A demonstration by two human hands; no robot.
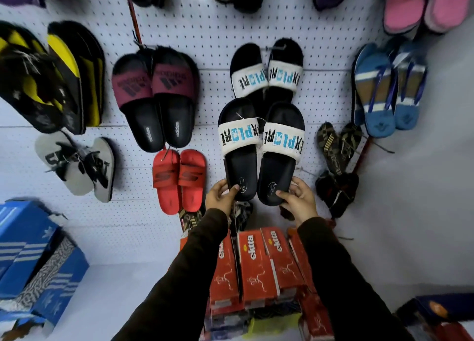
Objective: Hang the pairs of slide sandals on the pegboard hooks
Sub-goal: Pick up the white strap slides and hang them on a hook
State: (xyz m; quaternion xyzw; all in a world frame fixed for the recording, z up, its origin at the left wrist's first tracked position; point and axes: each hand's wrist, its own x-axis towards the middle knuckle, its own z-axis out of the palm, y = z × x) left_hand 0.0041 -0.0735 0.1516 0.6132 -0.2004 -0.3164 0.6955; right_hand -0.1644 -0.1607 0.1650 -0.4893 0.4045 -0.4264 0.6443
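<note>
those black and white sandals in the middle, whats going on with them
A person is holding a pair of black slides with white straps up against the pegboard. The left hand grips the heel of one slide, the right hand the heel of the other. A matching pair already hangs just above, with maroon slides and red slides to the left. Whether the held pair is on a hook cannot be told.

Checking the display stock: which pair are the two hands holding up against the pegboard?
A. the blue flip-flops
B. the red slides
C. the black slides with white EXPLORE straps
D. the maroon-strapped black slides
C: the left hand and right hand each grip a heel of the lower black slides with white EXPLORE straps.
</note>
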